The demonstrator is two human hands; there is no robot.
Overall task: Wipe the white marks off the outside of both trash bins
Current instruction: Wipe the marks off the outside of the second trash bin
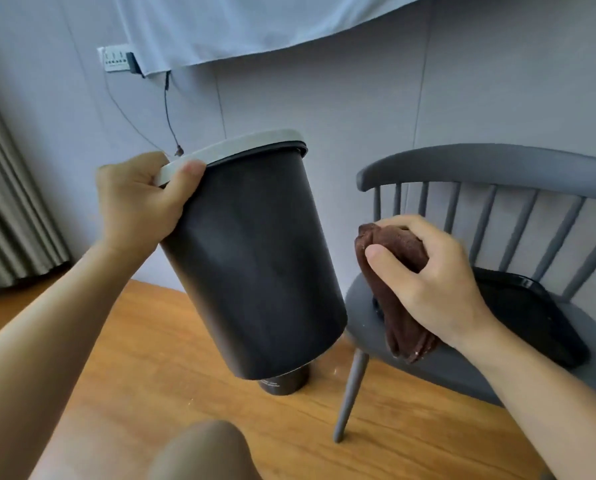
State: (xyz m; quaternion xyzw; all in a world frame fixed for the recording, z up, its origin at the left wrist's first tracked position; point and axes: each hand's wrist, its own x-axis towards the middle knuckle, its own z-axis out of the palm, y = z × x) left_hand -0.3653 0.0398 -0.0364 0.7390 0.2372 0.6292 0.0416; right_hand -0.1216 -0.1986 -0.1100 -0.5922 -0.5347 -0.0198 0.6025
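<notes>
The left hand (140, 199) holds a dark bin (255, 258) in the air, tilted, its top leaning toward the upper right and its base toward the lower right. The fingers are curled over the pale rim ring (227, 148) at the bin's upper left, with the thumb pressed on the outside of the ring; the grip is closed on the rim. No white marks can be made out on the wall of the bin that faces the camera.

A second dark bin (284, 384) stands on the wooden floor (151, 358) below the raised one and is largely hidden by it; only its lower part shows.

The right hand (428, 271) grips a folded brown cloth (396, 306), fingers and thumb curled round it, the loose end hanging down. Cloth and hand are just right of the raised bin and apart from it.

Behind the right hand stands a grey chair (490, 164) with a spindle back. A black tray (538, 317) lies on its seat. The grey wall (358, 98) carries a socket plate (114, 58) with a cable hanging from it.
</notes>
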